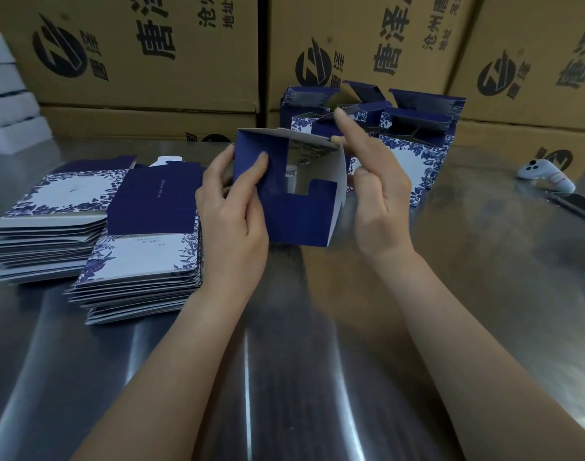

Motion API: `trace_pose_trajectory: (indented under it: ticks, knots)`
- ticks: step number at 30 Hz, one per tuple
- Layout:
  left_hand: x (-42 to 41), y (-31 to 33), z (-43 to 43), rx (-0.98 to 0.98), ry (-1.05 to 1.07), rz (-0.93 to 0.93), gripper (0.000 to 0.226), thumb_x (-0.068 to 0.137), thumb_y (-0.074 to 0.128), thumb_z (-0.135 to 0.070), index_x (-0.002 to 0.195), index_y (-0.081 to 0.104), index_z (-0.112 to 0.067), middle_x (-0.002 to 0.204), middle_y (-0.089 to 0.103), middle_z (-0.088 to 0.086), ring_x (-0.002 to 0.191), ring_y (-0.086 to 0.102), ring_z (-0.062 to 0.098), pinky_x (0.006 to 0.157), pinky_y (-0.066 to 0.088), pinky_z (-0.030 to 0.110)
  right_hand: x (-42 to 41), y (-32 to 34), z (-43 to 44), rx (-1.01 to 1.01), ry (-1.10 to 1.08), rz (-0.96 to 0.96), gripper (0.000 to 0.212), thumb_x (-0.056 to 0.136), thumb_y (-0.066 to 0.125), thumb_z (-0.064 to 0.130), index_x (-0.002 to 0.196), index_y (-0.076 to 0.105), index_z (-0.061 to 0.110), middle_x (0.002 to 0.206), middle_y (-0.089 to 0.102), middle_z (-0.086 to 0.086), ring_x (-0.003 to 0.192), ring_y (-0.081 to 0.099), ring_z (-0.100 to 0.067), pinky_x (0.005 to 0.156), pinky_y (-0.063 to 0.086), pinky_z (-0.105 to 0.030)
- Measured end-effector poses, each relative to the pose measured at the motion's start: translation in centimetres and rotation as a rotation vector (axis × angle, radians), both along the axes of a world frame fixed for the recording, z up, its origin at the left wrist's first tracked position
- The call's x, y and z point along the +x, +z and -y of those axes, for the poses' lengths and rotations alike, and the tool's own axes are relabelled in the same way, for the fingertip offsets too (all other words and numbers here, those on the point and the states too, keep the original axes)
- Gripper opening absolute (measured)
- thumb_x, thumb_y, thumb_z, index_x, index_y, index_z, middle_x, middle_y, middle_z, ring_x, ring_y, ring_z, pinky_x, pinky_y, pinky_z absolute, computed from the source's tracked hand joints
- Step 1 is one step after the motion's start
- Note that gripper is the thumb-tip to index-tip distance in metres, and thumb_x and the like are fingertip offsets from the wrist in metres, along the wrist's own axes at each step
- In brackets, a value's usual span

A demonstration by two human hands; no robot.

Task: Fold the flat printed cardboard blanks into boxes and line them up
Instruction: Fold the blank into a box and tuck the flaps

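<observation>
A half-formed navy and white box (pixel 294 214) hangs above the steel table, its open end facing me. My left hand (pixel 234 207) grips its left wall, thumb pressed on the navy flap. My right hand (pixel 374 191) holds the right wall, index finger stretched out over the top edge. Two stacks of flat printed blanks lie to the left: a nearer stack (pixel 141 261) and a farther stack (pixel 48 221). Behind the box, several folded boxes (pixel 414 141) stand upright with their top flaps open.
Large brown shipping cartons (pixel 158 54) wall off the back of the steel table (pixel 317 361). White foam blocks (pixel 8 104) sit at the far left. A small white device (pixel 547 176) and a dark phone edge (pixel 577 204) lie at the right.
</observation>
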State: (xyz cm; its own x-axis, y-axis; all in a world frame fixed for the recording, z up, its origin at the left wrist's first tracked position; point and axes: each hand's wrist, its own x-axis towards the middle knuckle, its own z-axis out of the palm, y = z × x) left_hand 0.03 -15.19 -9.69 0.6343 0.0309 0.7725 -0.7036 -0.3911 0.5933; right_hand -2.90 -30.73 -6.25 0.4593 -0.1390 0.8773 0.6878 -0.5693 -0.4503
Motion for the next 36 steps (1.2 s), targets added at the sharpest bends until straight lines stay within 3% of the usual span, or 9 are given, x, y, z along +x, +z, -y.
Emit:
trace_pose_trajectory:
  ticks: [3,7,10,16,19,21,26,32,36]
  knots:
    - [-0.05,0.04,0.05,-0.01,-0.002,-0.005,0.042,0.099,0.041,-0.003,0.135,0.056,-0.018,0.147,0.038,0.014,0.122,0.047,0.03,0.106,0.039,0.048,-0.11,0.08,-0.05,0.04,0.014,-0.027,0.056,0.086,0.033,-0.008,0.137,0.051,0.006,0.124,0.06,0.001,0.118,0.056,-0.01,0.101,0.043,-0.025]
    - [-0.08,0.21,-0.05,-0.002,0.011,-0.017,0.048,0.097,0.039,-0.005,0.14,0.05,-0.021,0.144,0.036,0.013,0.121,0.045,0.026,0.104,0.041,0.049,-0.14,0.02,-0.48,0.095,0.021,-0.05,0.051,0.084,0.039,-0.007,0.129,0.053,0.011,0.12,0.061,-0.001,0.117,0.056,-0.004,0.079,0.048,-0.018]
    - [-0.03,0.41,-0.29,0.058,0.014,-0.026,0.06,0.092,0.037,-0.006,0.148,0.038,-0.028,0.139,0.032,0.009,0.12,0.039,0.015,0.105,0.042,0.044,-0.08,-0.19,-0.59,0.062,0.012,-0.039,0.041,0.085,0.044,-0.006,0.123,0.057,0.003,0.116,0.059,0.002,0.113,0.057,-0.008,0.086,0.054,-0.03]
    - [-0.04,0.59,-0.3,0.128,0.043,-0.028,0.067,0.09,0.035,-0.011,0.151,0.025,-0.039,0.137,0.031,0.011,0.116,0.042,0.024,0.099,0.045,0.044,0.1,-0.3,-0.5,0.031,-0.018,-0.025,0.033,0.088,0.05,0.006,0.119,0.061,0.005,0.122,0.059,-0.003,0.118,0.055,-0.013,0.089,0.053,-0.028]
    - [-0.13,0.57,-0.17,0.142,0.055,-0.021,0.068,0.09,0.034,-0.012,0.151,0.022,-0.04,0.136,0.032,0.011,0.115,0.042,0.024,0.098,0.045,0.042,0.23,-0.42,-0.49,0.033,-0.026,-0.061,0.03,0.089,0.058,0.007,0.119,0.061,0.01,0.131,0.055,-0.005,0.126,0.051,-0.017,0.092,0.054,-0.038]
    - [-0.1,0.54,-0.17,0.131,0.049,-0.02,0.067,0.091,0.035,-0.012,0.151,0.023,-0.04,0.135,0.032,0.01,0.115,0.043,0.023,0.098,0.045,0.042,0.31,-0.44,-0.68,0.099,-0.003,-0.1,0.039,0.087,0.064,0.006,0.123,0.055,0.017,0.135,0.051,-0.006,0.126,0.049,-0.017,0.093,0.053,-0.039]
    - [-0.06,0.4,0.05,0.065,0.005,-0.001,0.063,0.093,0.043,-0.01,0.15,0.031,-0.035,0.125,0.03,-0.003,0.108,0.044,0.013,0.096,0.044,0.031,0.57,-0.31,-0.62,0.41,0.078,-0.287,0.067,0.086,0.071,0.006,0.143,0.04,0.022,0.14,0.044,0.002,0.126,0.048,-0.01,0.097,0.048,-0.021]
    - [-0.11,0.63,-0.1,-0.058,-0.072,-0.027,0.073,0.09,0.053,-0.009,0.15,0.022,-0.038,0.125,0.038,-0.002,0.108,0.05,0.007,0.091,0.052,0.042,0.65,-0.47,-0.54,0.428,0.096,-0.314,0.051,0.087,0.068,0.001,0.133,0.055,0.019,0.129,0.06,-0.002,0.119,0.057,-0.016,0.098,0.051,-0.043]
    - [-0.08,0.58,-0.15,-0.006,-0.055,0.0,0.074,0.09,0.053,-0.008,0.151,0.024,-0.039,0.12,0.035,-0.003,0.095,0.045,0.002,0.086,0.051,0.032,0.72,-0.63,-0.55,0.412,0.099,-0.284,0.049,0.085,0.067,0.0,0.129,0.056,0.019,0.131,0.059,-0.002,0.122,0.054,-0.017,0.101,0.047,-0.048]
